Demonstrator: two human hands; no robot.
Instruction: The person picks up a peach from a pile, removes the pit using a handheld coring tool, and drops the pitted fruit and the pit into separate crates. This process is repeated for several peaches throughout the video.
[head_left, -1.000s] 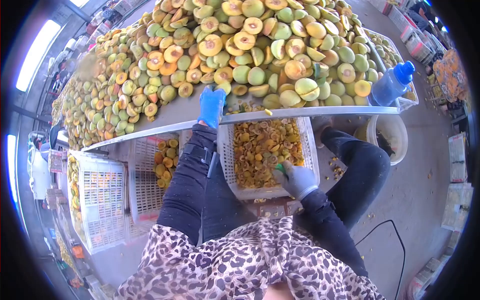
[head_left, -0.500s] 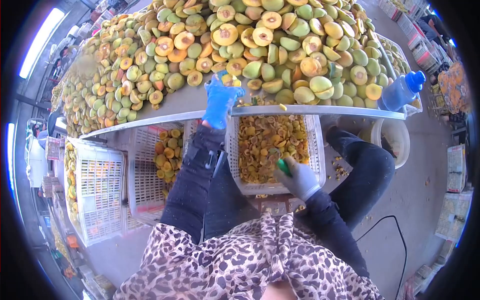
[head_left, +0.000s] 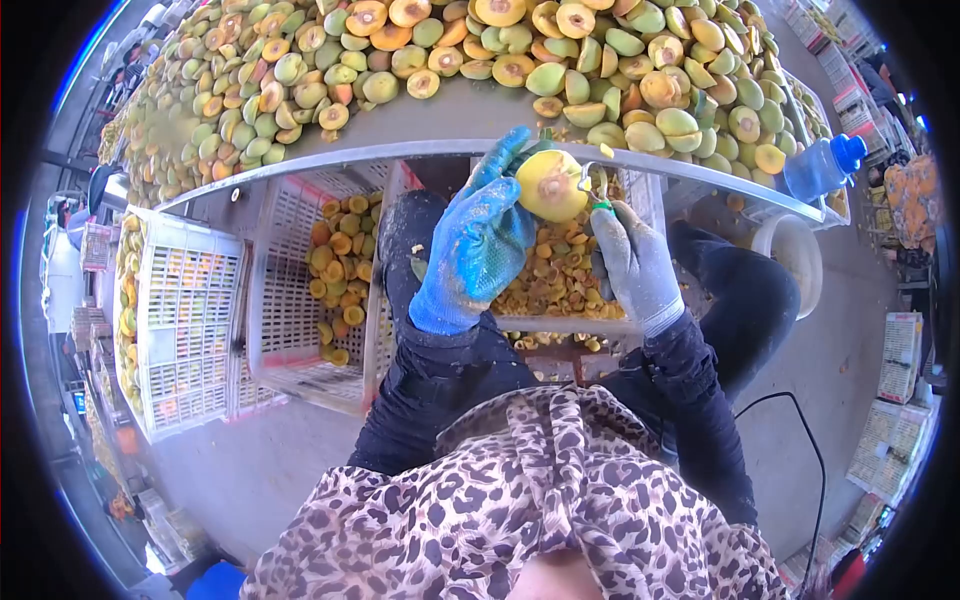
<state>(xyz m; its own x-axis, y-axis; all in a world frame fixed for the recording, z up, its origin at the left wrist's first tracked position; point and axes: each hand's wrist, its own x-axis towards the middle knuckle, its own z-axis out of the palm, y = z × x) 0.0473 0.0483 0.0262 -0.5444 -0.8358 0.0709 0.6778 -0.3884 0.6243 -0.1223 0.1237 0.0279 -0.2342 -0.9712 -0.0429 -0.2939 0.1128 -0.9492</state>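
Note:
My left hand (head_left: 472, 250), in a blue glove, grips a yellow-green peach half (head_left: 550, 188) with the cut face and its brown centre turned up. In my right hand (head_left: 640, 268), gloved in grey, is a green-handled pitting tool (head_left: 602, 205). Its bent metal loop meets the right edge of the fruit. Both hands are raised in front of the table edge, above a white crate (head_left: 648, 205) of peach pits and scraps. Part of the tool's handle is hidden by my fingers.
A large heap of halved peaches (head_left: 620, 60) covers much of the metal-edged table (head_left: 390, 125). At its right end stands a blue bottle (head_left: 825, 168). Peach halves lie in a crate (head_left: 285, 290) at the left, beside another white crate (head_left: 190, 325). A bucket (head_left: 805, 265) and black cable (head_left: 815, 450) are at right.
My left hand has come back from the heap towards me with a peach half. My right hand has risen from over the scrap crate, bringing the tool to the fruit.

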